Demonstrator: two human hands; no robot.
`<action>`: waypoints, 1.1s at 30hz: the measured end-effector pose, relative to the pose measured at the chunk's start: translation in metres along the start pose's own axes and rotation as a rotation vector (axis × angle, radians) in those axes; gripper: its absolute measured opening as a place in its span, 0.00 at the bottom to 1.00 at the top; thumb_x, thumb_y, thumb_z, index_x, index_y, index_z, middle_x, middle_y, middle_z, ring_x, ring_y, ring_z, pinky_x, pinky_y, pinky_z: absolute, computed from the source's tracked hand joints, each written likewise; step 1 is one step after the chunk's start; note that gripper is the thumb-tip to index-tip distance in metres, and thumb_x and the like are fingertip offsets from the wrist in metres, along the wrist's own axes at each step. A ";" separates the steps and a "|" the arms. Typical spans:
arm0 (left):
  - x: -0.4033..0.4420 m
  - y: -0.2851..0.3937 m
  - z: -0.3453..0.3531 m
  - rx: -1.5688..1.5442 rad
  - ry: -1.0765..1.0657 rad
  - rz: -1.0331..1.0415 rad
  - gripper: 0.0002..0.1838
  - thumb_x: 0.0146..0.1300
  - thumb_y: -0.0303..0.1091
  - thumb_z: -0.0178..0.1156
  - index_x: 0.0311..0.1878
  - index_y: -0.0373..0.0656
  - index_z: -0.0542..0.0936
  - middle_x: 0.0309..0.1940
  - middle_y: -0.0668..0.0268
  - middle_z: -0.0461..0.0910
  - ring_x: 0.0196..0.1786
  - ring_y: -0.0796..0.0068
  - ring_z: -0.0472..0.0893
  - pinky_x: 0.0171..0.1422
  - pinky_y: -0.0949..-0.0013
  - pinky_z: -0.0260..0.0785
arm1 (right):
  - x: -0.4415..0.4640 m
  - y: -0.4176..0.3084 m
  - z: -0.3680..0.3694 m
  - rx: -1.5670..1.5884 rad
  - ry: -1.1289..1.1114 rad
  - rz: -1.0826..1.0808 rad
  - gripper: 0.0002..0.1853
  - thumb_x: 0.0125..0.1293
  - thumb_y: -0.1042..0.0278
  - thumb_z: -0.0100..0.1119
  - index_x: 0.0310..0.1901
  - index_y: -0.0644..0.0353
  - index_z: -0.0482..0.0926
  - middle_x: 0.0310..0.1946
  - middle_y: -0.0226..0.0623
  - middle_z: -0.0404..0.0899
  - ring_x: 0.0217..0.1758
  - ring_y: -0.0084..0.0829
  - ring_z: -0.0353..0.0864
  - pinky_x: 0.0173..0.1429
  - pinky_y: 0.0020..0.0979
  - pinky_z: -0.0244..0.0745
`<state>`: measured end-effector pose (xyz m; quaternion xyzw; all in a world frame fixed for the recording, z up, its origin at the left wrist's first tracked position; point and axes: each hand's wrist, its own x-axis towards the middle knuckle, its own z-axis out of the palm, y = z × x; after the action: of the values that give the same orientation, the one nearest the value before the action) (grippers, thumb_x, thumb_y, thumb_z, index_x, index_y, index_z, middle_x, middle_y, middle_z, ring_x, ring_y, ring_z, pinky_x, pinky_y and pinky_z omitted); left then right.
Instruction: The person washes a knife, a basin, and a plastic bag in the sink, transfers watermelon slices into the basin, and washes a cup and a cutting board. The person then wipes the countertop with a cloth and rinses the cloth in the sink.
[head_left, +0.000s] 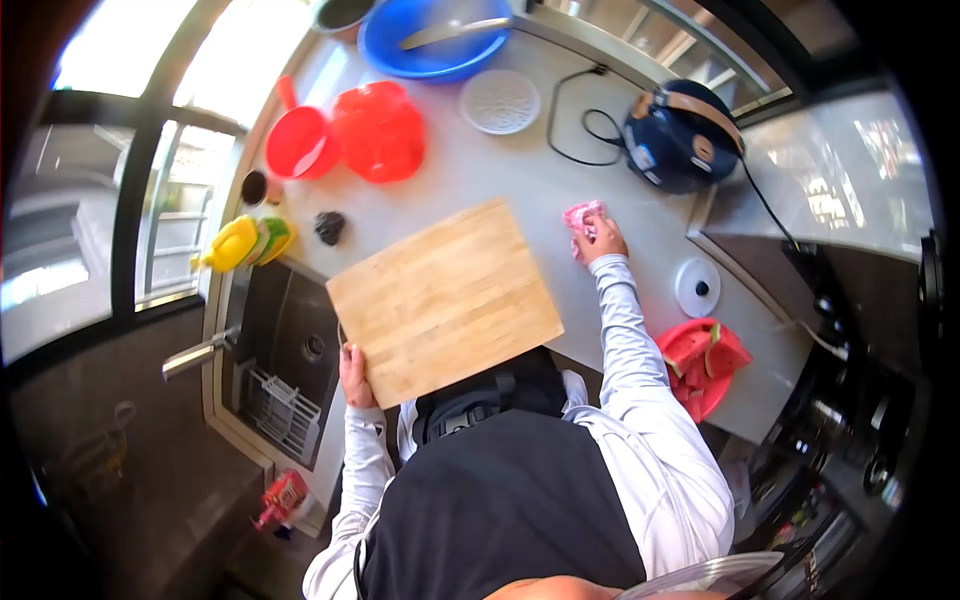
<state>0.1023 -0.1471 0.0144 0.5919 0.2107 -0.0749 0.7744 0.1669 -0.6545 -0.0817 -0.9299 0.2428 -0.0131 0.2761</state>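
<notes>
My left hand (pixel 355 376) grips the lower left edge of a wooden cutting board (pixel 445 300), its fingers partly hidden by the wood. The board is tilted in front of my body, over the counter's near edge. To the right of the board, my right hand (pixel 603 240) is closed on a pink and white cloth (pixel 584 213) against the grey counter (pixel 490 170). A white lid (pixel 697 288) with a black knob lies to the right of that hand.
Around the counter are a red bowl of watermelon (pixel 700 370), a dark rice cooker (pixel 680 137) with its cord, a white plate (pixel 500 102), a blue basin (pixel 435 40), red containers (pixel 378 132), a yellow bottle (pixel 236 244) and, at left, a sink (pixel 290 340).
</notes>
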 end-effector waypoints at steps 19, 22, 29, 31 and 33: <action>-0.154 -0.035 -0.217 -1.029 0.457 0.058 0.22 0.73 0.41 0.54 0.65 0.43 0.71 0.58 0.61 0.78 0.56 0.63 0.80 0.61 0.59 0.73 | -0.176 -0.346 0.200 0.513 -1.195 -0.316 0.31 0.74 0.42 0.49 0.59 0.67 0.76 0.56 0.45 0.80 0.55 0.36 0.80 0.58 0.36 0.74; -0.136 -0.024 -0.266 -0.790 0.435 0.005 0.23 0.70 0.38 0.57 0.66 0.43 0.71 0.56 0.61 0.78 0.54 0.61 0.81 0.57 0.58 0.76 | -0.191 -0.422 0.200 0.142 -1.142 -0.418 0.29 0.72 0.47 0.53 0.60 0.68 0.74 0.56 0.51 0.79 0.58 0.44 0.78 0.61 0.39 0.72; -0.069 -0.004 -0.314 -0.568 0.474 0.055 0.19 0.66 0.32 0.62 0.59 0.42 0.76 0.49 0.64 0.81 0.48 0.70 0.82 0.49 0.68 0.77 | -0.340 -0.624 0.225 0.061 -0.711 -1.205 0.34 0.65 0.55 0.61 0.67 0.66 0.64 0.63 0.54 0.70 0.66 0.53 0.69 0.69 0.40 0.66; -0.051 -0.021 -0.324 -0.632 0.498 0.026 0.18 0.66 0.32 0.63 0.58 0.42 0.77 0.47 0.65 0.82 0.45 0.71 0.82 0.48 0.69 0.77 | -0.361 -0.665 0.318 -0.078 -0.450 -1.291 0.36 0.67 0.52 0.57 0.70 0.66 0.60 0.70 0.54 0.62 0.74 0.50 0.60 0.75 0.41 0.57; -0.042 -0.018 -0.325 -0.711 0.505 -0.022 0.18 0.66 0.33 0.64 0.57 0.43 0.77 0.46 0.67 0.82 0.45 0.71 0.82 0.48 0.68 0.77 | -0.369 -0.703 0.383 -0.322 -0.426 -1.124 0.40 0.70 0.46 0.51 0.74 0.65 0.55 0.75 0.51 0.53 0.80 0.46 0.48 0.79 0.47 0.45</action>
<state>-0.0192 0.1501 -0.0526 0.2859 0.4122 0.1412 0.8535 0.2143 0.2224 -0.0002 -0.9277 -0.3451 0.0662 0.1258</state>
